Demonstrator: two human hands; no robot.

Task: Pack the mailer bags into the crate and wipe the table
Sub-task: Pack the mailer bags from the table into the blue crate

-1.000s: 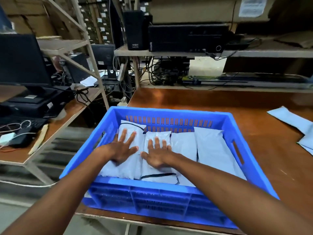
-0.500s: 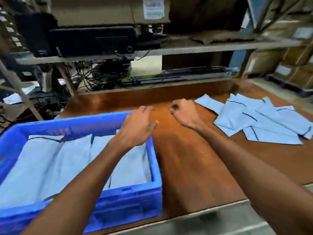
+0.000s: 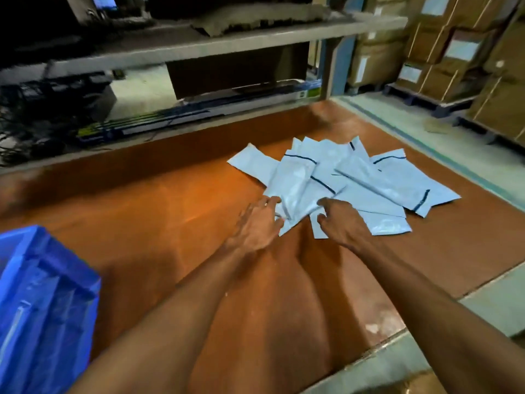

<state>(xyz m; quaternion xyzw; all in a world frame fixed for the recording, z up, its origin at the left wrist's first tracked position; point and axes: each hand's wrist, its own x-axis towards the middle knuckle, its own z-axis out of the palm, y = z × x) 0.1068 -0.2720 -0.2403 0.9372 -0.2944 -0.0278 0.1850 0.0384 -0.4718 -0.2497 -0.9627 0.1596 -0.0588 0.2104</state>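
— Both hands have gone from hovering over bare wood to landing on the heap of pale blue-grey plastic mailer bags (image 3: 355,177), and the blue plastic crate (image 3: 42,294) has slid off to my near left as I turned.

— What have you actually got hold of?

— My left hand (image 3: 257,226) has its fingers over and its thumb under the left edge of the nearest bag (image 3: 295,191). My right hand (image 3: 341,220) is curled, finger and thumb nipping that bag's near right corner (it's blurred, so that's my best reading).

— And the rest?

— They're fanned out and overlapping on the brown wooden table (image 3: 142,209), far and right of my hands, towards the table's right edge.

— Which way does your bag lie?

— Its long axis runs from near to far, leaning a little right at the far end, and I'm holding the near end. The crate is well apart from the heap, back to my near left, so I reckon the carry swings leftward, across open tabletop. My left arm is nearer the crate, and my right is nearer the bulk of the heap.

— Much still to do?

— Plenty of bags left, I'd judge, and no wiping yet.
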